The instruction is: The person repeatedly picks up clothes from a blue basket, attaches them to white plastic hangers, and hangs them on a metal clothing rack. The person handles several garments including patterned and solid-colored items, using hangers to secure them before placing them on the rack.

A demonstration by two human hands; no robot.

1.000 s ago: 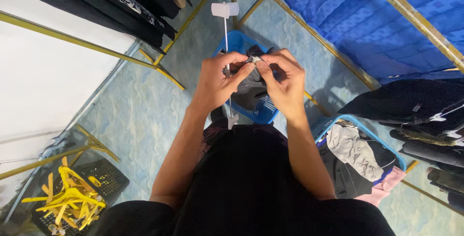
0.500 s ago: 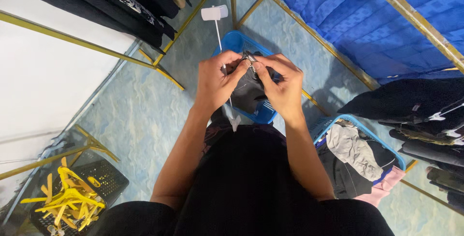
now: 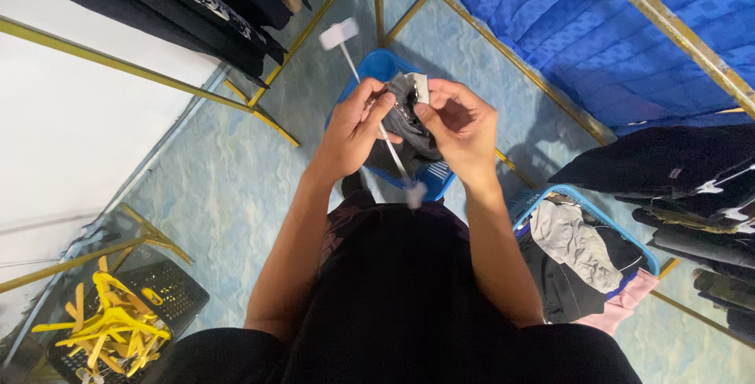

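Left hand: the left hand (image 3: 351, 128) is raised over the blue basket, fingers pinched on the white hanger and on the upper edge of the grey garment.
Right hand: the right hand (image 3: 462, 127) is curled round the other side of the grey garment, thumb and fingers pressed on a small pale tag near its top.
Hanger: the white hanger (image 3: 376, 108) is a thin white bar with a flat clip at each end; it runs slantwise from upper left to lower right, passing behind the left hand's fingers. The lower clip is blurred, so whether it bites the cloth is hard to say.
Garment: the grey garment (image 3: 412, 120) is a small dark grey piece, bunched between the two hands and hanging down a little below them.
Blue basket: the blue basket (image 3: 377, 65) sits on the floor straight below the hands, its rim showing above and below them.
Second basket: a light blue basket (image 3: 599, 217) of folded clothes stands to the person's right, with a grey piece on top and something pink at its lower edge.
Crate: a black crate (image 3: 174, 293) at lower left holds a heap of yellow hangers (image 3: 110, 327).
Surroundings: brass-coloured rails (image 3: 141, 72) carry dark clothes at upper left, and a blue cloth (image 3: 598, 30) hangs at upper right.
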